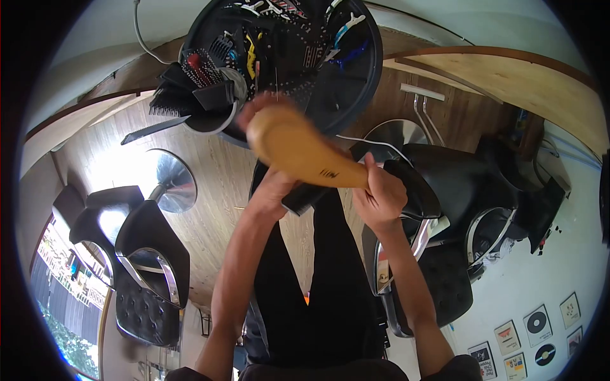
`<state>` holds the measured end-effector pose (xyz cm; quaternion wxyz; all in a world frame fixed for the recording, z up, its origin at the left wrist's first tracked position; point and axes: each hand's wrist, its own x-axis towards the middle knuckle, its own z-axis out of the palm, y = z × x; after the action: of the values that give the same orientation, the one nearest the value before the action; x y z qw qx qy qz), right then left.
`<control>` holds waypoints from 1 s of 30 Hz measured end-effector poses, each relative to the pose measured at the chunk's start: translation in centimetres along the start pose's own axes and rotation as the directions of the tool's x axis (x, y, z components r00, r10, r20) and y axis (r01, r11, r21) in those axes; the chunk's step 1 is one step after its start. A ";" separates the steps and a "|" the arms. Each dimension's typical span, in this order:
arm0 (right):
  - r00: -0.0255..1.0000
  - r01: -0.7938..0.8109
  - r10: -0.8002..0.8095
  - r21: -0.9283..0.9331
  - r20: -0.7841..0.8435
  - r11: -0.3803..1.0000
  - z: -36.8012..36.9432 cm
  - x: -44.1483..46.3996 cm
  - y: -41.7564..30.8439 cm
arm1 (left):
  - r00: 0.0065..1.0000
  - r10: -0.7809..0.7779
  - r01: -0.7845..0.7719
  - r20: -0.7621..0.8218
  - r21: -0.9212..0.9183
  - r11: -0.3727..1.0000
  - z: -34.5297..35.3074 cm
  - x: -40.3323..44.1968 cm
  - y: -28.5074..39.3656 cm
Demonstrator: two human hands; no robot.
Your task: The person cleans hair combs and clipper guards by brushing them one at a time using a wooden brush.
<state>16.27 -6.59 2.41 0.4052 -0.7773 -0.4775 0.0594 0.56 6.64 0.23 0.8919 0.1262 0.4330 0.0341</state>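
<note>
My right hand [380, 195] is closed round the narrow handle end of a wooden brush [295, 149], which has dark lettering near the handle. The brush's broad back faces me, its bristle side is hidden, and its far end is blurred. My left hand [274, 189] is behind the brush and mostly covered by it; blurred fingertips show beyond the far end. Below the brush, beside my left palm, a black piece with a pale toothed edge [300, 204] sticks out. It appears to be in my left hand, but its whole shape is hidden.
Ahead is a round black tray [376, 60] of clips and combs. A cup [206, 131] at its left edge holds brushes and combs. Black salon chairs stand left [152, 251] and right [438, 178] on the wood floor [219, 244]. Framed pictures [537, 322] hang at lower right.
</note>
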 end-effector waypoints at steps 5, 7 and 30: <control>0.986 0.165 -0.166 0.043 0.028 0.985 -0.5 0.0 0.6 | 0.993 -0.097 0.098 0.063 -0.013 0.995 -3.9 -0.3 -1.3; 0.985 0.169 -0.172 0.064 0.034 0.983 -0.6 -0.1 0.8 | 0.967 -0.126 0.136 0.221 -0.032 0.990 -3.6 -0.2 -0.9; 0.930 -0.362 0.362 -0.011 0.066 0.932 2.6 -3.2 -1.5 | 0.831 0.411 -0.281 -0.375 0.355 0.892 3.8 3.7 -0.2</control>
<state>12.25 -7.28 0.76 0.3715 -0.8494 -0.3394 0.1592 5.87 6.34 -0.41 0.7215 0.3190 0.5930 0.1614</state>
